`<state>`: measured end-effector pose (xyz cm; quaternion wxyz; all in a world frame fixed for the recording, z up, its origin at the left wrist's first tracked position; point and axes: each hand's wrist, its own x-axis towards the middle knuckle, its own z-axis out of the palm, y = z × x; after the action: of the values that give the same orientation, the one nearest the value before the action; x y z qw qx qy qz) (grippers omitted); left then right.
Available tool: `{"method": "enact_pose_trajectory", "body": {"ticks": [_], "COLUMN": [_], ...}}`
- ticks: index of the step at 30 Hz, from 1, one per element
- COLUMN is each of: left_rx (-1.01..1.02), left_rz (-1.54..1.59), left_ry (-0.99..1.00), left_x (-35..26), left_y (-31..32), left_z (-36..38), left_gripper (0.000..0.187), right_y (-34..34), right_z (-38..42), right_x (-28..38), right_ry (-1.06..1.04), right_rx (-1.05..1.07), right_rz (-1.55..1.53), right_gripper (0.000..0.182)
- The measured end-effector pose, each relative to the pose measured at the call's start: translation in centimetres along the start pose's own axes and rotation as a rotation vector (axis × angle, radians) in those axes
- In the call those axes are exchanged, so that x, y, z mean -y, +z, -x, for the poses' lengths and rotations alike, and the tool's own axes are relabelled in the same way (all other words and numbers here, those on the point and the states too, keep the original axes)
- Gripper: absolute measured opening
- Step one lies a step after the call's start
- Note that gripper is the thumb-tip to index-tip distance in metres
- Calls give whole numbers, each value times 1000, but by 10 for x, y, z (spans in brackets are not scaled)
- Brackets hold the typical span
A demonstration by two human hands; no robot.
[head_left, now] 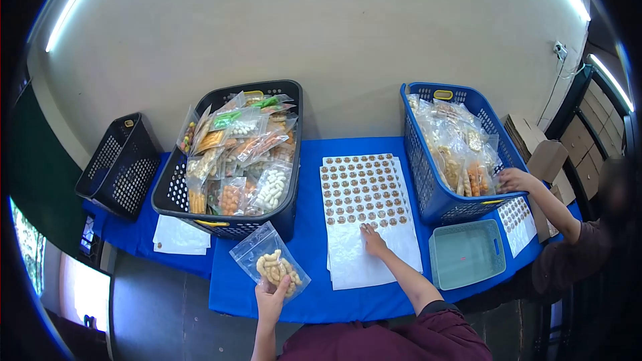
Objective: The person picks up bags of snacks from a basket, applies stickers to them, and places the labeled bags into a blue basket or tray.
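Note:
Pinched in my left hand (273, 299) is a clear zip bag (277, 269) of pale, curled snacks, held in front of the table's near edge. My right hand (372, 239) rests with fingers spread on a sheet of round brown stickers (364, 190), at the lower edge of the remaining sticker rows. The sheet's lower part is bare white backing, and more sheets lie beneath it. Beyond my left hand stands a black basket (267, 226) heaped with bagged snacks.
A blue basket (445, 208) of snack bags stands right; a co-worker's hand (518, 180) reaches into it. Near it are a green tray (468, 254) and another sticker sheet (517, 224). An empty black basket (120, 167) and white sheets (180, 235) are left.

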<state>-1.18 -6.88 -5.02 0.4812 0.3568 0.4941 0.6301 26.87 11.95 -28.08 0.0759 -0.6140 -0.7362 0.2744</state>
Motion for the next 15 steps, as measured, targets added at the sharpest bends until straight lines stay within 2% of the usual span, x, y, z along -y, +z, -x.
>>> {"method": "enact_pose_trajectory", "body": {"ticks": [1,4,7,10,11,13,15], "left_rx": [-6,-22,-22,0,2,17,37], "left_rz": [-6,-20,-35,-15,12,51,71], "left_ry": [-3,-12,-19,0,6,-4,-48], "left_x": [1,3,6,6,5,5,6], "left_y": [-2,-7,-11,-9,-6,-1,3], "left_z": [2,3,2,-1,-2,-5,-8], "left_gripper": [27,26,25,26,27,28,29], "right_y": [0,-13,-8,10,10,-44,-76], "right_z": [5,27,32,19,17,48,68], "right_x": [2,22,28,25,23,84,114], "right_ry": [-27,-67,-81,-299,-210,-27,-104], "right_rx": [-28,-7,-112,-454,-396,-256,-233], "right_rz": [-1,257,189,-171,-384,-800,-1129], "right_gripper": [64,58,50,42,39,34,27]}}
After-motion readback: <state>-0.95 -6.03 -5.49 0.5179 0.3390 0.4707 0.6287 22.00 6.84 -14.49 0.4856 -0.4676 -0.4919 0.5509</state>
